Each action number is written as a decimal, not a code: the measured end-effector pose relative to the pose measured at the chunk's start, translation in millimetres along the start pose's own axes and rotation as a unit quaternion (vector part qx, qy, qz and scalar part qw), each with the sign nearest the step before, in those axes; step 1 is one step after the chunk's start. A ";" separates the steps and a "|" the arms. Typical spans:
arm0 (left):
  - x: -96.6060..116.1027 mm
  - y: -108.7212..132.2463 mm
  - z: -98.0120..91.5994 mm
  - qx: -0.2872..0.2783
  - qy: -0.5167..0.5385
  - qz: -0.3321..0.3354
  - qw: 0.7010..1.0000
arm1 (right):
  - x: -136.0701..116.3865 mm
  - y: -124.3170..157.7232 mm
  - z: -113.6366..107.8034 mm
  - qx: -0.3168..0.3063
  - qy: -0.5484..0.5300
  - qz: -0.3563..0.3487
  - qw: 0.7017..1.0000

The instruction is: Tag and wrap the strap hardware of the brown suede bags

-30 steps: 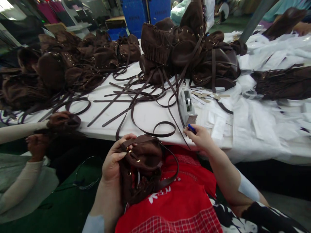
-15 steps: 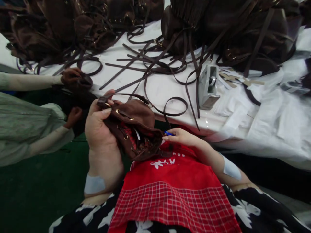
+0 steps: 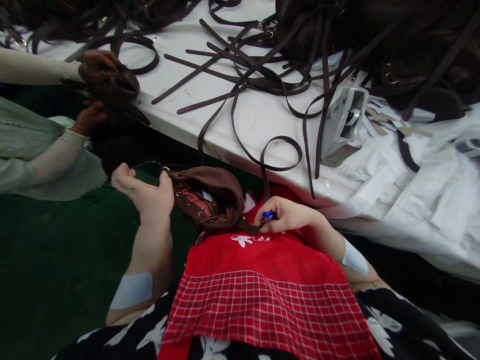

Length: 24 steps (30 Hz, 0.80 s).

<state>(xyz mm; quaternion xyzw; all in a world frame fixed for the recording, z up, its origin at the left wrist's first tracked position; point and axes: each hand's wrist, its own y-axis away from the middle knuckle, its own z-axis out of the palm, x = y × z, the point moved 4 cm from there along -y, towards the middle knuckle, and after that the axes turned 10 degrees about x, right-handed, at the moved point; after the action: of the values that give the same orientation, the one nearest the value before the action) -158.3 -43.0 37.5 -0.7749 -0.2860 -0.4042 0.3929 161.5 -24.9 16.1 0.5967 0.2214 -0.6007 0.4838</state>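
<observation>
A small brown drawstring bag (image 3: 225,185) lies on its side in front of my apron, mouth facing me, showing a red patterned lining and a white label (image 3: 207,196). Gold eyelets line its rim. At its left end is my left hand (image 3: 144,192), open, the thumb close to the bag and the fingers apart; whether the thumb touches it I cannot tell. A thin dark loop shows behind those fingers. My right hand (image 3: 287,215) is closed around a small blue object (image 3: 267,216), mostly hidden, beside the strap (image 3: 250,226) at the bag's right end.
A white table (image 3: 240,122) runs across, bearing tangled dark straps (image 3: 258,75), a grey tape dispenser (image 3: 345,125), paper pieces and white plastic wrapping (image 3: 405,190). Dark bags (image 3: 420,65) crowd behind. At left, another person's hands (image 3: 99,65) hold a brown item.
My left hand has let go of the bag's top and opened out to the left. The bag has dropped lower and tipped. My right hand has closed further around the blue object.
</observation>
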 end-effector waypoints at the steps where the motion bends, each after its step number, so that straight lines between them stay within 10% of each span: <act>1: 13.5 0.5 -0.3 -0.008 -0.027 0.065 0.997 | 0.5 -2.5 0.8 0.001 -0.016 0.001 1.000; 4: 57.6 18.0 18.3 -0.225 -0.031 0.208 0.951 | 4.6 -9.5 3.0 0.009 -0.088 -0.004 0.996; 7: 90.0 57.9 42.3 -0.524 0.044 0.250 0.813 | 9.6 -12.5 2.2 0.041 -0.174 -0.016 0.984; 9: 100.0 80.6 53.1 -0.605 0.020 0.290 0.742 | 10.7 -11.4 0.3 0.068 -0.211 -0.025 0.975; 15: 104.5 107.9 71.2 -0.552 -0.136 0.374 0.733 | 3.9 -2.6 -7.9 0.166 -0.249 -0.047 0.953; 24: 124.3 92.4 45.8 -0.282 -0.097 0.432 0.851 | -2.3 3.7 -1.6 0.170 -0.214 -0.040 0.961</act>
<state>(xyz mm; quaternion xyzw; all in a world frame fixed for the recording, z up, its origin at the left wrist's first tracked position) -6.2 -37.6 91.7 -0.9330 0.1669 -0.1800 0.2631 165.0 -24.4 19.0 0.5186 0.0311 -0.7617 0.3872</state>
